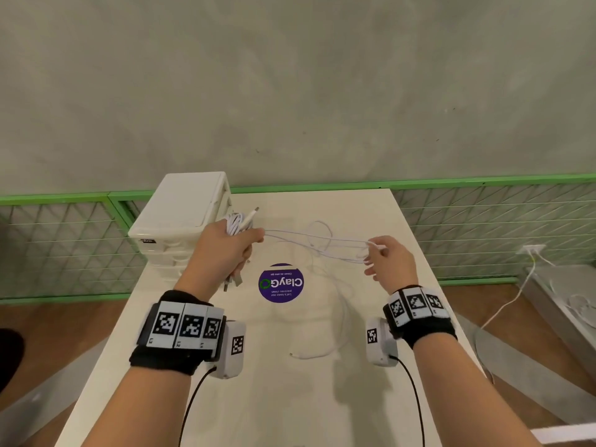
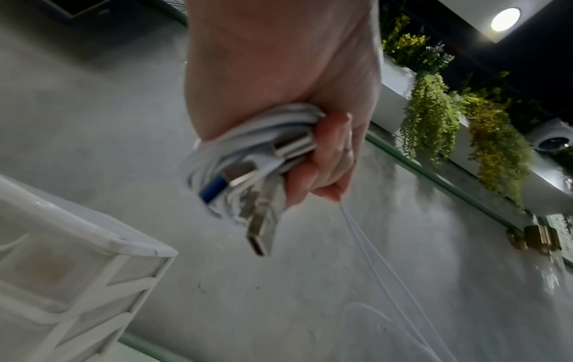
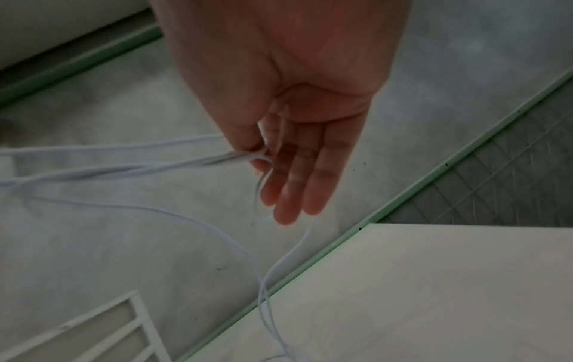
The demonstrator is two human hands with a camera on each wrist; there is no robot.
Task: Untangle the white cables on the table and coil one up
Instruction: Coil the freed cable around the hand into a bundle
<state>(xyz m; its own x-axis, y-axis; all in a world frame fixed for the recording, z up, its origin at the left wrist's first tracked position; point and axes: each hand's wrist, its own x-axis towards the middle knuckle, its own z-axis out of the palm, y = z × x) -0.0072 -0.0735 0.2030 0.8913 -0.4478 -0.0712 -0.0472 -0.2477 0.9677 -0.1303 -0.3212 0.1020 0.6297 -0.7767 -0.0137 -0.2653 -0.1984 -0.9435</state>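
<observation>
Two hands are raised over the pale surface (image 1: 380,398), with white cable strung between them. At the surface's far left corner stands a white drawer unit (image 1: 180,217); its fronts are translucent, and what they hold cannot be made out. A round purple sticker (image 1: 281,283) lies flat near the middle of the surface. One loose white cable (image 1: 342,304) trails across the surface from the middle toward the near edge, where its small plug (image 1: 295,355) rests. Beyond the far edge runs a green-framed wire fence (image 1: 483,221), with a grey wall behind it.

The left hand (image 1: 225,246) is curled in a fist round a coiled cable bundle (image 2: 248,156), several metal USB plugs (image 2: 263,227) sticking out below the fingers; it hangs just in front of the drawer unit. From this fist thin cable strands (image 1: 316,243) run in the air to the right hand (image 1: 392,261), crossing above the sticker's far side. The right hand pinches those strands between thumb and forefinger, while its other fingers (image 3: 297,186) lie straight and loosely spread. Below the pinch, a slack loop drops down to the surface.
</observation>
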